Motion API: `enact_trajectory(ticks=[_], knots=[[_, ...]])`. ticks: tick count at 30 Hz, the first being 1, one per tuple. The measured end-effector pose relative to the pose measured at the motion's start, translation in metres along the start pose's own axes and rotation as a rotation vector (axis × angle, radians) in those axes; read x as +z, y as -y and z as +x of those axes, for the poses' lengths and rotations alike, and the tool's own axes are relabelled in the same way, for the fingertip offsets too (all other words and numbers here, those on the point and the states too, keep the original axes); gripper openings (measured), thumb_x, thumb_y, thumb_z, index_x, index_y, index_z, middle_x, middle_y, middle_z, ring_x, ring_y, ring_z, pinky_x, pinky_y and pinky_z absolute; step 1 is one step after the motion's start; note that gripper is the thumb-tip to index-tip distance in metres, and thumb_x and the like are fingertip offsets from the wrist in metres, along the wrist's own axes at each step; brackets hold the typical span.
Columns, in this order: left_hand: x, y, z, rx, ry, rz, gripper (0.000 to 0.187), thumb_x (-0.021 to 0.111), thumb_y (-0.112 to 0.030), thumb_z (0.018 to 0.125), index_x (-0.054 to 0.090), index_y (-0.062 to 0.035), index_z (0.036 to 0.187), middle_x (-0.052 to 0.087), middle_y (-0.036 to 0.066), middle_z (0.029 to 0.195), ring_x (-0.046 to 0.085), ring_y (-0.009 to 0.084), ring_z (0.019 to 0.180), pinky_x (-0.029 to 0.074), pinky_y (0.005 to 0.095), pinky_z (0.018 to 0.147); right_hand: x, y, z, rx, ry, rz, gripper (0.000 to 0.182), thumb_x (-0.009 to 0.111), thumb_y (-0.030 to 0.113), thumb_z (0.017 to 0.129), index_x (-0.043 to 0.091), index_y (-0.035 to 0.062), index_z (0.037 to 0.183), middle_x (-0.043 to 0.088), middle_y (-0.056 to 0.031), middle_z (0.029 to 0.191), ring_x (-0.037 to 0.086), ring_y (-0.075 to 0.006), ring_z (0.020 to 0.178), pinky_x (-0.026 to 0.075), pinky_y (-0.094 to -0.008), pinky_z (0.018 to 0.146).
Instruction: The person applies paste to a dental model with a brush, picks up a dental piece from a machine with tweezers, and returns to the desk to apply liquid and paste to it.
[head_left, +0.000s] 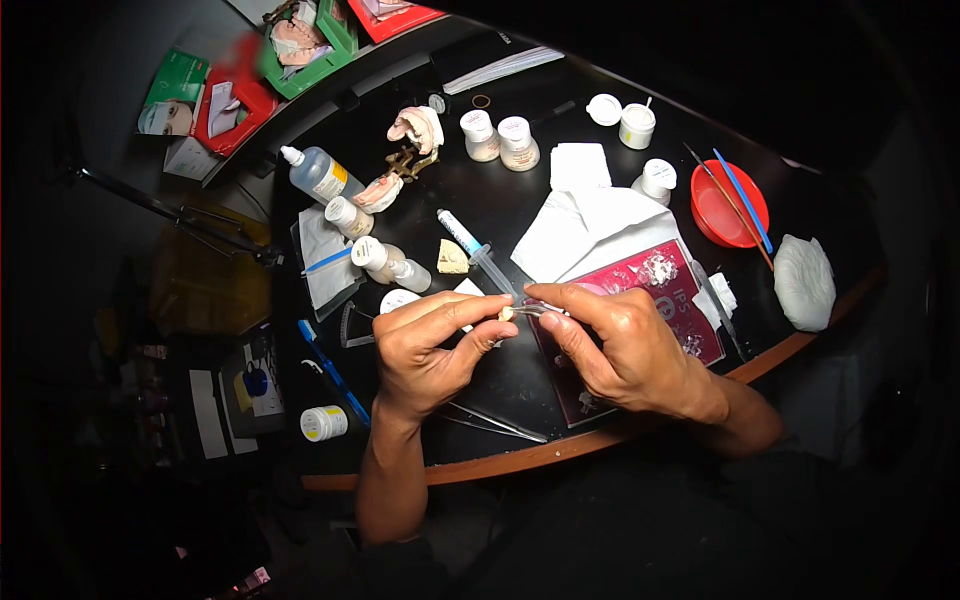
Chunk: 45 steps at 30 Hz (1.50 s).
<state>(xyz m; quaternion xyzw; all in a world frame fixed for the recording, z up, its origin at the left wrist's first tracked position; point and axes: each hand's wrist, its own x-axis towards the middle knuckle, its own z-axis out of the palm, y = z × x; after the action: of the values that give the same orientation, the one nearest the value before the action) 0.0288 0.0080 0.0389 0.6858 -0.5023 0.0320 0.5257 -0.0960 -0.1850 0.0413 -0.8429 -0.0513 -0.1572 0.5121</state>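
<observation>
Between the thumb and fingers of my left hand (430, 345) sits a small cream-coloured piece like a dental crown (507, 314). My right hand (640, 345) is closed on a slim silvery metal instrument (535, 309), whose tip meets the crown; whether it is tweezers or a gauge I cannot make out. Just beyond the fingertips lies a syringe (475, 247) with a blue-and-white label. A yellowish block (453, 257) rests left of it. Under my right hand is a magenta slab (640, 283) marked IPS, smeared with white material.
Small jars (519, 146) and a squeeze bottle (322, 175) stand at the back and left, near a dental model on an articulator (405, 160). At right, brushes lie across a red bowl (712, 222). White tissues (600, 225) cover the middle. A blue toothbrush (335, 372) lies left.
</observation>
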Motion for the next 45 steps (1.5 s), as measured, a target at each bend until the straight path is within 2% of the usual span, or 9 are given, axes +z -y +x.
enact_trajectory(ticks=[2,5,20,27,34,37,40,42,45], knots=[[0.000,-0.001,0.000,-0.015,0.007,0.001,0.024,0.086,-0.002,0.080,0.079,0.0011,0.103,0.078,0.012,0.084,0.074,0.0160,0.072,0.054,0.0240,0.060,0.002,0.000,0.000,0.000,-0.019,0.037,0.024,0.062,0.006,0.100,0.067,-0.0069,0.119,0.067,-0.0191,0.066,0.070,-0.0316,0.057,0.050,-0.0388,0.052],[0.000,-0.001,0.000,-0.025,0.009,0.009,0.023,0.086,-0.002,0.081,0.079,0.0017,0.103,0.078,0.012,0.083,0.074,0.0156,0.071,0.054,0.0239,0.060,-0.004,0.003,0.000,0.034,0.081,0.031,0.033,0.054,0.000,0.100,0.062,-0.0106,0.130,0.066,-0.0130,0.068,0.068,-0.0173,0.057,0.051,-0.0305,0.054],[0.002,0.000,0.001,-0.024,0.007,0.045,0.022,0.083,-0.004,0.086,0.078,0.0010,0.107,0.076,0.010,0.080,0.072,0.0155,0.069,0.053,0.0244,0.060,-0.005,0.006,0.002,0.328,0.206,0.359,0.036,0.045,0.010,0.108,0.057,-0.0063,0.137,0.064,-0.0061,0.067,0.063,-0.0109,0.060,0.049,-0.0281,0.056],[0.015,0.001,-0.005,-0.234,-0.103,-0.003,0.033,0.089,-0.009,0.082,0.077,0.0042,0.109,0.077,0.013,0.087,0.071,0.0140,0.072,0.054,0.0247,0.064,-0.013,0.013,0.001,0.340,0.180,0.397,0.050,0.045,0.010,0.107,0.038,-0.0044,0.154,0.065,-0.0061,0.070,0.063,-0.0115,0.063,0.050,-0.0299,0.060],[0.032,-0.019,-0.012,-0.452,-0.006,-0.368,0.017,0.070,-0.009,0.100,0.077,0.0066,0.102,0.075,0.011,0.092,0.068,0.0136,0.085,0.052,0.0277,0.078,-0.001,0.014,-0.003,0.276,0.208,0.475,0.065,0.047,0.014,0.109,0.014,-0.0021,0.162,0.066,-0.0087,0.075,0.064,-0.0146,0.067,0.051,-0.0336,0.064],[0.037,-0.017,-0.015,-0.431,-0.119,-0.629,0.021,0.060,-0.009,0.106,0.073,0.0067,0.100,0.073,0.010,0.097,0.067,0.0137,0.091,0.052,0.0274,0.084,-0.003,0.018,-0.011,0.153,0.137,0.380,0.055,0.054,0.012,0.107,0.035,0.0014,0.158,0.068,-0.0090,0.080,0.062,-0.0130,0.068,0.050,-0.0282,0.063],[0.030,-0.027,-0.010,-0.583,-0.207,-0.852,0.029,0.047,-0.023,0.113,0.061,0.0012,0.103,0.070,0.013,0.087,0.069,0.0163,0.079,0.057,0.0300,0.080,-0.052,0.013,-0.006,-0.205,-0.099,-0.305,0.034,0.065,0.011,0.100,0.066,-0.0007,0.132,0.070,-0.0119,0.083,0.065,-0.0187,0.074,0.052,-0.0324,0.068],[0.019,-0.028,-0.007,-0.644,-0.123,-0.768,0.032,0.044,-0.026,0.114,0.060,0.0001,0.103,0.059,0.004,0.073,0.058,0.0097,0.062,0.049,0.0226,0.060,-0.089,0.004,-0.002,-0.101,-0.417,-0.640,0.014,0.073,0.009,0.092,0.079,-0.0006,0.100,0.069,-0.0132,0.082,0.065,-0.0211,0.074,0.051,-0.0340,0.068],[0.012,-0.025,-0.008,-0.651,0.023,-0.524,0.034,0.049,-0.025,0.113,0.067,0.0005,0.100,0.053,-0.002,0.070,0.045,0.0033,0.058,0.037,0.0190,0.053,-0.137,-0.028,0.001,0.117,-0.479,-0.957,0.017,0.077,0.016,0.084,0.079,0.0003,0.088,0.071,-0.0201,0.084,0.068,-0.0360,0.077,0.053,-0.0446,0.073]])
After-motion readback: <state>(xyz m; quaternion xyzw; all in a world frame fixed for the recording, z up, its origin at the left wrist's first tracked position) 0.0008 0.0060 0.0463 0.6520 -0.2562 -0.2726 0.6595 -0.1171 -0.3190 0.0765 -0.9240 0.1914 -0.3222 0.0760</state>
